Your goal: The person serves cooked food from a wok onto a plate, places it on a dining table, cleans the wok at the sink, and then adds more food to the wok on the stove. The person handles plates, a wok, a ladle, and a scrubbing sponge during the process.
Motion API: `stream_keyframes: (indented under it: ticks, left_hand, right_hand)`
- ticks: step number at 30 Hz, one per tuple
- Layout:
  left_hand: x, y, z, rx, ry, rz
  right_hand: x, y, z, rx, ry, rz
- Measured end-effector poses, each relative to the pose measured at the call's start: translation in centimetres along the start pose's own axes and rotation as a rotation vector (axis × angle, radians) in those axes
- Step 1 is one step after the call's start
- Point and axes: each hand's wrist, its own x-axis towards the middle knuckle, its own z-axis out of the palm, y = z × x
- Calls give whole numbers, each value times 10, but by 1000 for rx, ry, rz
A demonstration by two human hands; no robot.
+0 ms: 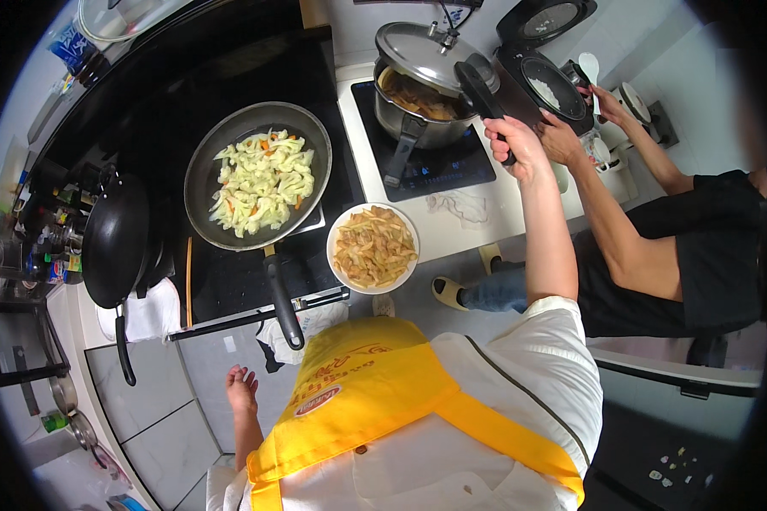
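Observation:
My right hand [516, 148] grips the black handle [479, 89] of a pressure cooker lid [422, 51]. The metal lid is tilted over the pressure cooker pot [428, 131], leaving a gap at the front where brown food [422, 101] shows. The pot stands on a black induction hob [460, 167]. Low beside the yellow apron [358, 383], my left hand [241, 386] hangs with nothing in it, fingers loosely curled and apart. Ahead of it is a frying pan [195, 163] of cauliflower florets [265, 179] and orange pieces, its black handle [282, 300] reaching over the counter edge.
A white plate [331, 265] of cooked strips sits at the counter's front edge. Chopsticks [189, 281] and a black wok [116, 243] are at left. On the right, another person's hands [559, 137] are at an open rice cooker [553, 89], one with a white rice paddle [590, 70].

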Motion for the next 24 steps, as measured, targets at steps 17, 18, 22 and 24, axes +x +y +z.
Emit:
stream_keyframes:
  ticks: [17,18,22,24]
  left_hand:
    - [-3,-33,-21,-63,36,-27]
    - [-4,-34,-21,-56,29,-27]
    - [-3,-37,-22,-79,29,-37]
    - [-3,-38,-25,-75,15,-34]
  right_hand:
    - [-27,-15,15,-124,32,-1]
    - [-26,-9,16,-133,32,-9]
    - [-30,9,25,-169,91,-31]
    - [-38,13,35,-189,76,-49]
